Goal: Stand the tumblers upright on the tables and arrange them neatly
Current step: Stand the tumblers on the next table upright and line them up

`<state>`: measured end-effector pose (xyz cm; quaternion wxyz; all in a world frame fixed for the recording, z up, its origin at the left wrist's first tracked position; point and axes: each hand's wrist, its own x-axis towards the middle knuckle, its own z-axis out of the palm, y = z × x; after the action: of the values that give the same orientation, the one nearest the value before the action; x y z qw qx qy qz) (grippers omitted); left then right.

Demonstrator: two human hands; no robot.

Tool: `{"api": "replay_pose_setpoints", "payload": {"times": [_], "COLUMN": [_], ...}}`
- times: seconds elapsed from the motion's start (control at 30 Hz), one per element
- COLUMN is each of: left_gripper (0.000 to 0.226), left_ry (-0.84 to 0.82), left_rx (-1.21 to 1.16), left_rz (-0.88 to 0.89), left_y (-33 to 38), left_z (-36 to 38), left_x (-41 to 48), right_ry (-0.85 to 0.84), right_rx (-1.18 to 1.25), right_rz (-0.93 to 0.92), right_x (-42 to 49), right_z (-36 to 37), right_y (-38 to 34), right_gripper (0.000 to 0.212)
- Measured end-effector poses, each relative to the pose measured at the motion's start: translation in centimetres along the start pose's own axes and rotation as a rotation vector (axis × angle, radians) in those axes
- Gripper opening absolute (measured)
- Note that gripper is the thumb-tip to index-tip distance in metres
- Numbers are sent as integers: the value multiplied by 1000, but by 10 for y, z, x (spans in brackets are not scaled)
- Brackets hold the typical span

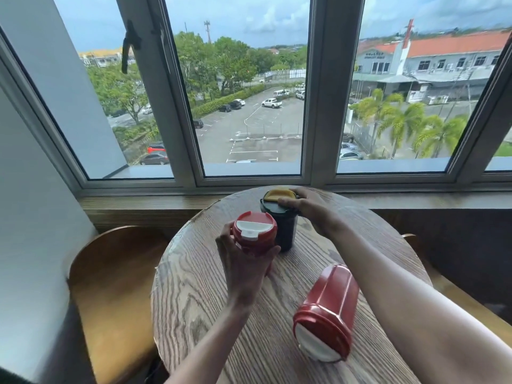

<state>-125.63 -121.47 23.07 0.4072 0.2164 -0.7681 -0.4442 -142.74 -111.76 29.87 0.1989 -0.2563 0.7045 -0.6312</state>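
Hands both occupied on the round wooden table (194, 300); left hand (243, 267) wraps the upright red tumbler (255, 234); right hand (307, 209) presses atop the dark yellow-lidded tumbler (282, 217) just behind; second red tumbler (327, 311) lies sideways nearby

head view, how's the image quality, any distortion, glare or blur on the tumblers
Head view: wide-angle bowing bends the window frame outward; daylight from the window leaves a pale sheen on the round table at its left edge; the lying red tumbler looks slightly soft, while the red tumbler in the left hand and the dark tumbler under the right hand are sharper.
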Motion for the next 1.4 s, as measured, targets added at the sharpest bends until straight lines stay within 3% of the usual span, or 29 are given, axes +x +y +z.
{"api": "replay_pose_setpoints", "payload": {"times": [0.2, 0.33, 0.4, 0.47, 0.63, 0.73, 0.83, 0.9, 1.0, 1.1, 1.2, 1.4], "left_gripper": [115, 122, 122, 116, 83, 80, 80, 80, 81, 81, 82, 84], "left_ry": [14, -66, -102, -139, -177, -168, -162, -163, -170, -174, -176, -175], "left_rx": [41, 14, 0, 6, 41, 42, 39, 42, 30, 24, 7, 12], "left_rz": [6, -35, -33, -24, -36, -40, -33, -34, -48, -42, -50, -57], "left_y": [-3, -4, -9, -13, -14, -15, -17, -20, -21, -20, -20, -22], "left_z": [2, -1, -6, -11, -16, -16, -15, -15, -15, -15, -16, -15], "left_x": [0, -8, -12, -15, -18, -21, -22, -22, -22, -22, -23, -23], "right_ry": [25, 118, 244, 293, 199, 133, -41, -129, -166, -312, -432, -408], "right_rx": [52, -35, -75, -139, -377, -483, -696, -662, -753, -944, -1030, -1095], "right_rz": [38, 48, -11, -89, -140, -122, -84, -38, -44, 33, 102, -37], "right_x": [-1, -17, -38, -71, -150, -187, -208, -210, -203, -199, -199, -202], "right_z": [2, 1, -2, -6, -3, 6, 5, 2, -6, -14, -15, -17], "right_y": [9, 6, 0, -5, 6, 8, -1, -8, -14, -16, -8, 15], "right_gripper": [37, 69, 65, 48, 28, 32, 34, 30, 53, 58, 80, 107]}}
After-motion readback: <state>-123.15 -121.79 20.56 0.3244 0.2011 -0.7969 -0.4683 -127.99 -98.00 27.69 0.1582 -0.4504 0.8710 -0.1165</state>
